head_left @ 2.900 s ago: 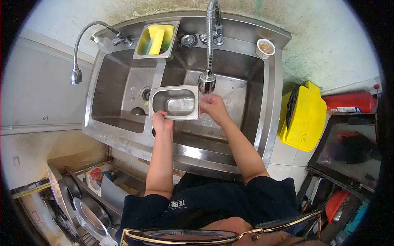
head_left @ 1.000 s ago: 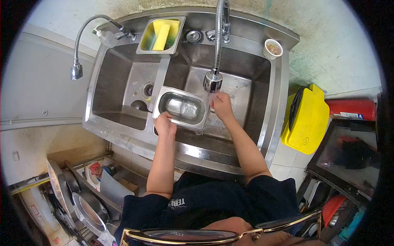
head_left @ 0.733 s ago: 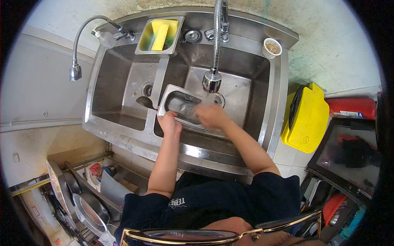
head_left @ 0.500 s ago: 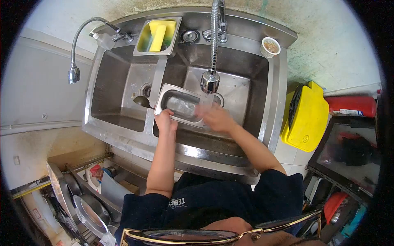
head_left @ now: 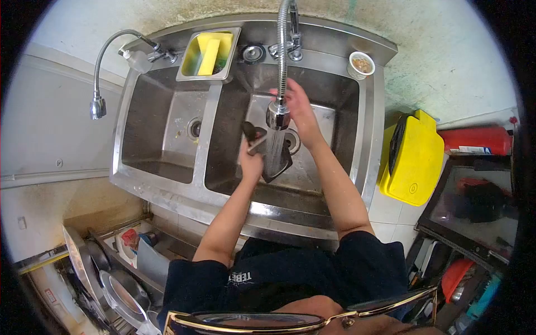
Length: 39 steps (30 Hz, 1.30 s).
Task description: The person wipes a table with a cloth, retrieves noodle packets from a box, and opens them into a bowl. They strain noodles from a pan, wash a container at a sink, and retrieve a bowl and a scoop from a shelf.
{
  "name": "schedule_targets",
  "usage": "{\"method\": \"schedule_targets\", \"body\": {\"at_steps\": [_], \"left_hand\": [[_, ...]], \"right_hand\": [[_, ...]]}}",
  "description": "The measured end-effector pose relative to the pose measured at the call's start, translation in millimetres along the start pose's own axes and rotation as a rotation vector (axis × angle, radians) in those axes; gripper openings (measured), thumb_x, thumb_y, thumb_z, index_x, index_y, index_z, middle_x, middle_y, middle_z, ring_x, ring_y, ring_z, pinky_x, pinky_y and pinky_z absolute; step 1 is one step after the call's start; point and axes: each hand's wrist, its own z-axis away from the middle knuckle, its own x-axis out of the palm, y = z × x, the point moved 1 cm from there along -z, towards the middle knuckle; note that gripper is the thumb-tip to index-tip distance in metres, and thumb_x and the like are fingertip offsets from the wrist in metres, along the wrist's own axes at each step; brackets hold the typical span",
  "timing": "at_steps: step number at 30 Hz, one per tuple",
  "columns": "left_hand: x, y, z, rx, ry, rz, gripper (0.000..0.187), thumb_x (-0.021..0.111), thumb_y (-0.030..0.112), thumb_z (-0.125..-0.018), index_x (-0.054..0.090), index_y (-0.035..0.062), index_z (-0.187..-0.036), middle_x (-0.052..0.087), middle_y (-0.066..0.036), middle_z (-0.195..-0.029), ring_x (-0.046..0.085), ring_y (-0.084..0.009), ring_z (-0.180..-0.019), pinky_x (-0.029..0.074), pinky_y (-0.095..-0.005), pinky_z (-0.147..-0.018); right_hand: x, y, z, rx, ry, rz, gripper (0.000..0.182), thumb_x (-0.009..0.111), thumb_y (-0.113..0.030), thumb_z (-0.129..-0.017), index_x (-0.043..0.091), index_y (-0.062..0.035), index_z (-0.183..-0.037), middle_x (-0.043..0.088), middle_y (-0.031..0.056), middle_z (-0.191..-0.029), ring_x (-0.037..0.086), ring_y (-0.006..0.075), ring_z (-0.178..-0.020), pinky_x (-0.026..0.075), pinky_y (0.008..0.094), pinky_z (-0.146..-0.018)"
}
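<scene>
My left hand (head_left: 251, 163) is closed round the near-left side of a metal container (head_left: 278, 162), which is tilted steeply in the right basin under running water. A dark rounded piece (head_left: 249, 130), like a spoon or ladle bowl, sticks up beside those fingers. The faucet head (head_left: 278, 116) hangs above the container. Just behind and right of it is my right hand (head_left: 302, 113), fingers extended and apart, partly hidden by the metal hose. A thin dark strip shows by its fingertips, too blurred to identify.
Yellow sponges (head_left: 209, 56) sit in a metal tray (head_left: 230, 66) on the sink's back ledge. A white cup (head_left: 362, 65) stands at the back right, a second faucet (head_left: 97, 107) at the left. Right of the sink are a yellow bin (head_left: 416, 162) and a red cylinder (head_left: 477, 139).
The container has gone from nearly level to steeply tilted and moved right. My right hand has moved from its right end to behind the faucet head. The rounded piece has shifted from the left basin.
</scene>
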Motion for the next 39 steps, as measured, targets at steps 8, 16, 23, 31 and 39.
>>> {"method": "schedule_targets", "body": {"at_steps": [8,16,23,31,39], "left_hand": [[10.8,8.6,-8.6,0.617,-0.756,-0.492,0.027,0.047,-0.016,-0.054,0.049,0.001,-0.075,0.056,-0.008,-0.107,0.038,-0.0361,-0.121,0.028,-0.0413,-0.103],[-42.8,49.7,-16.2,0.201,-0.171,-0.224,0.038,0.037,-0.011,-0.064,0.052,0.002,-0.097,0.056,-0.01,-0.106,0.047,-0.025,-0.113,0.033,-0.0314,-0.097],[-85.5,113.9,-9.4,-0.429,0.207,0.449,0.043,0.04,-0.013,-0.059,0.051,0.001,-0.098,0.053,-0.008,-0.089,0.054,-0.0226,-0.079,0.047,-0.0351,-0.068],[-114.3,135.8,-10.4,-0.342,0.256,0.582,0.056,0.04,-0.016,-0.059,0.048,0.0024,-0.111,0.052,-0.009,-0.1,0.052,-0.0236,-0.09,0.046,-0.0319,-0.076],[-100.8,136.9,-6.7,0.694,0.061,-0.31,0.032,0.043,-0.006,-0.073,0.048,-0.0001,-0.104,0.046,-0.015,-0.115,0.031,-0.0334,-0.124,0.019,-0.0434,-0.104]], "right_hand": [[6.5,-12.5,-26.5,0.006,-0.302,0.442,0.026,0.064,-0.006,-0.077,0.048,-0.0047,-0.098,0.057,0.002,-0.088,0.052,0.008,-0.08,0.043,0.024,-0.07],[-30.3,-18.5,-9.5,0.052,-0.204,0.592,0.041,0.071,-0.009,-0.067,0.049,-0.0042,-0.102,0.055,0.0032,-0.087,0.053,0.0094,-0.072,0.045,0.0251,-0.064],[-53.8,123.0,22.9,0.329,-0.227,0.942,0.039,0.063,-0.014,-0.074,0.051,-0.0016,-0.109,0.059,0.0093,-0.098,0.057,0.0139,-0.073,0.045,0.0279,-0.065],[-36.8,103.3,16.8,1.1,-0.124,-0.179,0.029,0.046,-0.021,-0.089,0.053,0.0044,-0.101,0.059,0.0145,-0.094,0.061,0.0259,-0.081,0.051,0.0353,-0.076],[-57.8,42.1,-119.7,0.09,0.225,0.919,0.034,0.056,-0.023,-0.082,0.043,-0.001,-0.104,0.056,0.0117,-0.081,0.057,0.0204,-0.073,0.048,0.0312,-0.055]]}}
